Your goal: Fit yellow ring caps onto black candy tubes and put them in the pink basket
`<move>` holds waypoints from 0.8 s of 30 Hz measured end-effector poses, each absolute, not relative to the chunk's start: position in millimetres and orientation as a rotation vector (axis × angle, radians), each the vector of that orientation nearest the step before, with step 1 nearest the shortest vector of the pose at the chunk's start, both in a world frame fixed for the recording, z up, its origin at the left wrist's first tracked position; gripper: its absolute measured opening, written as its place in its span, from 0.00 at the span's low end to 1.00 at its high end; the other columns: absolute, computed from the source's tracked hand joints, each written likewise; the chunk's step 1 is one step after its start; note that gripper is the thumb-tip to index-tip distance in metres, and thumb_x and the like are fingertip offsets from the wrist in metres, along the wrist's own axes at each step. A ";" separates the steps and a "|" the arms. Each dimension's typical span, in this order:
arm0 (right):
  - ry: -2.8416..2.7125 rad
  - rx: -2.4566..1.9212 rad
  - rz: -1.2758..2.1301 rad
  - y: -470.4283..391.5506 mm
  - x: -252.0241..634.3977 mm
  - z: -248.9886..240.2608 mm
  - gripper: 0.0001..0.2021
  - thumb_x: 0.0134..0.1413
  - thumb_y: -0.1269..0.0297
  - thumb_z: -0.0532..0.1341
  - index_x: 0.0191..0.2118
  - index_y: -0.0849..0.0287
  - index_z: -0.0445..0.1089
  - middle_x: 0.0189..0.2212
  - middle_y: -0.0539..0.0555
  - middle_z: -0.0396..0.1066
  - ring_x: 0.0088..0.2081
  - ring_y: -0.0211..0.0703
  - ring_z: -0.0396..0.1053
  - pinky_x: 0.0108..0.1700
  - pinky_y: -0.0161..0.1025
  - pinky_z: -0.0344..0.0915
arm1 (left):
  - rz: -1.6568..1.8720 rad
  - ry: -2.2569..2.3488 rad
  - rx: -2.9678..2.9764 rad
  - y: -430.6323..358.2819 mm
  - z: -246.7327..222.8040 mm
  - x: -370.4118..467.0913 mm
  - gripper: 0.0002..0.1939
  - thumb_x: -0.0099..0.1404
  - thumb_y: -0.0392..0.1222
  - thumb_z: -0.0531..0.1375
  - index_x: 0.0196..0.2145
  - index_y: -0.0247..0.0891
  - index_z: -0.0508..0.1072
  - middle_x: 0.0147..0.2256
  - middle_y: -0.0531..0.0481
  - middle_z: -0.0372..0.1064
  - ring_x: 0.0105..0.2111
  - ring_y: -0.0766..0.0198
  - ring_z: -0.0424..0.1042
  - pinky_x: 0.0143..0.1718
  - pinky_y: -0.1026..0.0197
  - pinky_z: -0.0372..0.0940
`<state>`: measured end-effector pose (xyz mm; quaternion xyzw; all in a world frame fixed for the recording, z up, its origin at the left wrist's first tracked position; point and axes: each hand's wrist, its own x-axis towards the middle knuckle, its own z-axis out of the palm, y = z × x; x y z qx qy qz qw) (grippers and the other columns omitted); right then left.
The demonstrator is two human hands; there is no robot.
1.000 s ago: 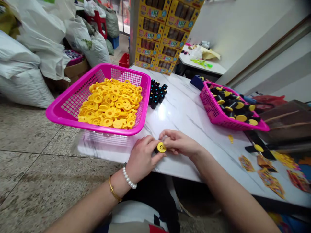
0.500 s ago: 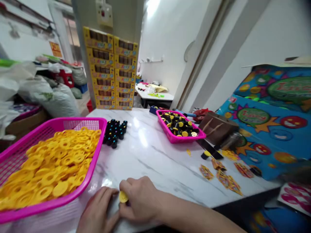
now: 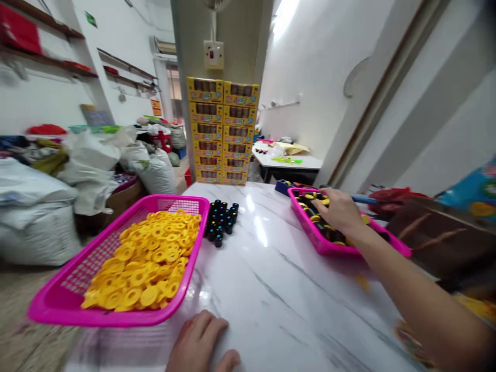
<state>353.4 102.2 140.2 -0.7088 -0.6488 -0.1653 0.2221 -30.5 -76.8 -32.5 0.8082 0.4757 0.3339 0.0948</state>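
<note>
My left hand (image 3: 203, 343) rests on the white marble-patterned table near its front edge, fingers apart, with nothing in it. Over the right pink basket (image 3: 321, 247) is my right hand (image 3: 341, 209), its fingers at the black and yellow pieces (image 3: 310, 206) inside; whether it holds one is hidden. To the left, a larger pink basket (image 3: 112, 319) is heaped with yellow ring-shaped pieces (image 3: 155, 258). Beside that basket, several black cylinders with coloured ends (image 3: 220, 219) stand grouped on the table.
Stacked yellow boxes (image 3: 222, 132) stand at the table's back against a pillar. A brown box (image 3: 426, 237) lies at the right, near a red bag (image 3: 399, 199). White sacks (image 3: 39, 217) fill the left side. Another white table (image 3: 290, 161) is farther back.
My right hand has left the spot beside my left hand, where it held a yellow-topped piece, and moved to the right basket. My left hand has opened out. The view has turned left.
</note>
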 end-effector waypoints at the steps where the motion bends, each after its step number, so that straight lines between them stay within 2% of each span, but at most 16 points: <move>1: -1.871 -1.873 -0.398 108.9 333.6 136.2 0.17 0.58 0.61 0.56 0.50 0.65 0.69 0.48 0.65 0.71 0.50 0.55 0.68 0.51 0.45 0.60 | 0.953 1.414 2.383 -77.3 -29.7 -29.2 0.08 0.59 0.46 0.64 0.36 0.43 0.72 0.34 0.49 0.70 0.35 0.59 0.72 0.37 0.59 0.70; 2: -1.964 -1.784 -0.321 114.5 310.1 131.5 0.15 0.59 0.61 0.55 0.47 0.62 0.71 0.46 0.61 0.73 0.48 0.52 0.69 0.50 0.43 0.61 | 0.920 1.416 2.379 -77.7 -28.4 -28.3 0.06 0.62 0.44 0.61 0.31 0.41 0.71 0.31 0.50 0.68 0.33 0.61 0.71 0.36 0.60 0.69; 4: -2.143 -1.633 -0.160 123.0 257.7 119.7 0.12 0.59 0.60 0.56 0.42 0.57 0.73 0.41 0.54 0.75 0.43 0.45 0.71 0.45 0.37 0.63 | 0.892 1.441 2.386 -78.4 -29.0 -27.9 0.13 0.68 0.41 0.53 0.25 0.38 0.66 0.26 0.50 0.65 0.30 0.63 0.68 0.34 0.60 0.66; 7: -2.272 -1.556 -0.069 130.6 188.3 96.6 0.08 0.54 0.61 0.60 0.40 0.53 0.73 0.37 0.50 0.76 0.39 0.43 0.72 0.38 0.35 0.63 | 0.899 1.444 2.407 -78.9 -32.3 -30.0 0.17 0.70 0.38 0.49 0.23 0.38 0.63 0.25 0.49 0.63 0.29 0.63 0.66 0.33 0.59 0.63; 10: -2.305 -1.596 -0.050 132.3 151.6 70.4 0.10 0.50 0.63 0.62 0.40 0.56 0.71 0.37 0.55 0.75 0.37 0.47 0.72 0.33 0.36 0.61 | 0.903 1.403 2.375 -79.4 -31.1 -31.4 0.15 0.69 0.37 0.49 0.24 0.38 0.62 0.25 0.48 0.63 0.29 0.63 0.66 0.33 0.58 0.62; 16: -2.215 -1.699 -0.026 132.0 142.5 38.6 0.09 0.55 0.62 0.57 0.41 0.58 0.67 0.42 0.57 0.73 0.38 0.47 0.70 0.34 0.37 0.58 | 0.895 1.411 2.202 -84.9 -12.2 -25.3 0.11 0.67 0.37 0.53 0.26 0.38 0.63 0.28 0.48 0.64 0.32 0.60 0.65 0.36 0.56 0.61; 21: -2.136 -1.725 0.012 131.6 148.0 36.6 0.07 0.55 0.60 0.57 0.38 0.57 0.65 0.35 0.55 0.73 0.36 0.46 0.69 0.33 0.37 0.57 | 0.908 1.423 2.075 -90.1 -1.2 -23.8 0.09 0.65 0.36 0.55 0.27 0.38 0.64 0.29 0.49 0.64 0.34 0.59 0.65 0.38 0.55 0.61; 24: -2.150 -1.693 0.014 106.0 157.9 39.2 0.06 0.53 0.62 0.58 0.35 0.57 0.64 0.32 0.53 0.72 0.33 0.45 0.69 0.33 0.37 0.57 | 1.013 1.447 1.922 -90.6 -3.7 -25.9 0.03 0.63 0.34 0.57 0.35 0.39 0.66 0.34 0.47 0.66 0.37 0.58 0.66 0.39 0.55 0.63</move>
